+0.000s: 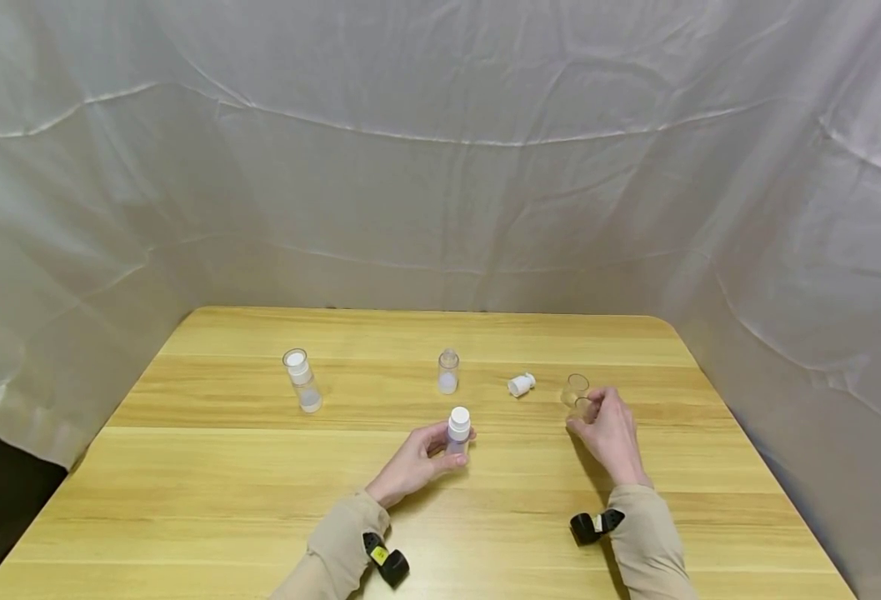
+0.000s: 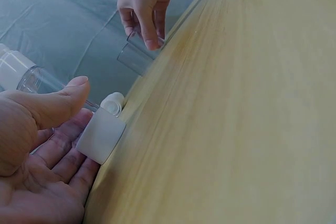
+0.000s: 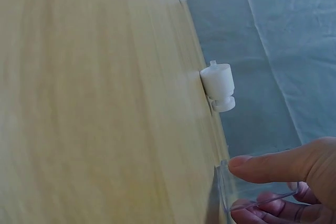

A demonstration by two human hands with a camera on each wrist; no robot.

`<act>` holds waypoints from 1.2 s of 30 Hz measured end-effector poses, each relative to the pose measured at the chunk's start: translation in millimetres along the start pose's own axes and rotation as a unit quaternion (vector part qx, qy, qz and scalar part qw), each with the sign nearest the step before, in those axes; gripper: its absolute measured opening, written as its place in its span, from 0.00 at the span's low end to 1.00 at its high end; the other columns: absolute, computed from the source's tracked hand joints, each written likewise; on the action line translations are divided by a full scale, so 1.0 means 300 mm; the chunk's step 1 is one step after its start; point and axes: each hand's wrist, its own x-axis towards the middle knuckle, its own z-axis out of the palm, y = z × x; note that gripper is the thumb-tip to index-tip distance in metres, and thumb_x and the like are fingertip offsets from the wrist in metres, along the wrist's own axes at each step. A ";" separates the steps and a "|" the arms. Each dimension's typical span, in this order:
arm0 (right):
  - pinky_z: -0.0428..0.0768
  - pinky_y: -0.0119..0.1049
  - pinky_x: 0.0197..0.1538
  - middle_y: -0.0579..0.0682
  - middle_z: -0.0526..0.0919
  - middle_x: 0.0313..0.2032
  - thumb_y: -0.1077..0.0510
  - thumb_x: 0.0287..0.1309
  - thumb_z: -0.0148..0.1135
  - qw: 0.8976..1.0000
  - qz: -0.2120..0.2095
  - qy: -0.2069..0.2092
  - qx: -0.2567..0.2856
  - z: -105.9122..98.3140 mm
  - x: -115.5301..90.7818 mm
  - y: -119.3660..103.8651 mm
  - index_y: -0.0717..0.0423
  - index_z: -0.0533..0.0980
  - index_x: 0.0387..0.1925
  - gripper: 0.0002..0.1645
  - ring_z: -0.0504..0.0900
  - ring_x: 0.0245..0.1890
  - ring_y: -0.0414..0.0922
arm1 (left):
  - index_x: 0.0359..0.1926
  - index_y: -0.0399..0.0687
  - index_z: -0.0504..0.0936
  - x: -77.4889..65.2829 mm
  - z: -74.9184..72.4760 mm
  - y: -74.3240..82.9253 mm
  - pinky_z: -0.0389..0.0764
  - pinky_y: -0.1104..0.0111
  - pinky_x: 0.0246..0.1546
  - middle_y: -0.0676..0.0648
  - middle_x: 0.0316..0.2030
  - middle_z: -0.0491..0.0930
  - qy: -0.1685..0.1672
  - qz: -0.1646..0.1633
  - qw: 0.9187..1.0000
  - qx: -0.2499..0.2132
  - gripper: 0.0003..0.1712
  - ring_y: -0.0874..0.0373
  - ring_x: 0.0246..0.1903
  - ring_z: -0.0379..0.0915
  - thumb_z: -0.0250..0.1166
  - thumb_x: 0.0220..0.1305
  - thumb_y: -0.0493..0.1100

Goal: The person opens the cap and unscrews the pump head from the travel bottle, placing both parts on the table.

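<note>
My left hand (image 1: 416, 458) holds a small clear bottle with a white pump top (image 1: 458, 422) upright, thumb on one side and fingers on the other. In the left wrist view its white base (image 2: 102, 136) shows beside the fingers. Over to the right, my right hand (image 1: 613, 435) pinches a clear cap (image 3: 227, 190) at the table, between thumb and fingers. Another clear cap (image 1: 576, 387) stands just behind it. A loose white pump head (image 1: 521, 384) lies on its side between the two hands, farther back.
A clear bottle without a pump top (image 1: 448, 372) stands behind my left hand. Farther left is a capped bottle with a white pump (image 1: 303, 382). The wooden table (image 1: 185, 500) is bordered by grey cloth (image 1: 440, 200) at the back and sides.
</note>
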 end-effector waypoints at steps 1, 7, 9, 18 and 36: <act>0.76 0.43 0.42 0.61 0.78 0.38 0.65 0.52 0.72 1.000 0.000 0.001 0.000 0.000 0.000 0.001 0.68 0.68 0.52 0.29 0.78 0.38 0.54 | 0.66 0.34 0.73 0.000 0.000 -0.001 0.63 0.42 0.74 0.33 0.62 0.78 0.000 0.000 1.000 0.000 0.25 0.37 0.67 0.69 0.62 0.69 0.35; 0.75 0.42 0.41 0.62 0.77 0.39 0.65 0.52 0.72 1.000 0.006 0.001 0.004 -0.001 -0.003 0.005 0.69 0.67 0.53 0.30 0.77 0.38 0.55 | 0.65 0.33 0.73 0.000 0.001 0.001 0.63 0.42 0.75 0.33 0.61 0.78 0.002 -0.003 1.000 -0.003 0.25 0.37 0.68 0.69 0.62 0.69 0.34; 0.75 0.42 0.41 0.62 0.78 0.40 0.65 0.53 0.72 1.000 0.007 0.004 0.005 0.001 -0.001 0.008 0.69 0.67 0.53 0.30 0.78 0.39 0.55 | 0.65 0.33 0.73 0.000 0.002 0.002 0.62 0.42 0.75 0.33 0.61 0.78 0.001 -0.003 1.000 -0.003 0.25 0.37 0.68 0.69 0.62 0.69 0.34; 0.78 0.50 0.44 0.64 0.77 0.40 0.52 0.52 0.75 0.998 0.049 -0.039 0.002 -0.027 -0.008 0.012 0.69 0.62 0.56 0.41 0.78 0.41 0.58 | 0.65 0.33 0.73 0.001 0.001 -0.003 0.63 0.42 0.75 0.33 0.61 0.78 0.001 0.000 1.000 -0.003 0.25 0.37 0.67 0.69 0.62 0.69 0.35; 0.80 0.31 0.20 0.44 0.76 0.08 0.41 0.58 0.71 0.965 0.004 -0.254 0.061 -0.054 -0.041 -0.101 0.56 0.72 0.15 0.29 0.76 0.10 0.38 | 0.66 0.33 0.72 -0.001 0.004 -0.001 0.62 0.42 0.75 0.34 0.62 0.78 0.004 -0.009 1.000 -0.005 0.26 0.37 0.68 0.68 0.63 0.69 0.36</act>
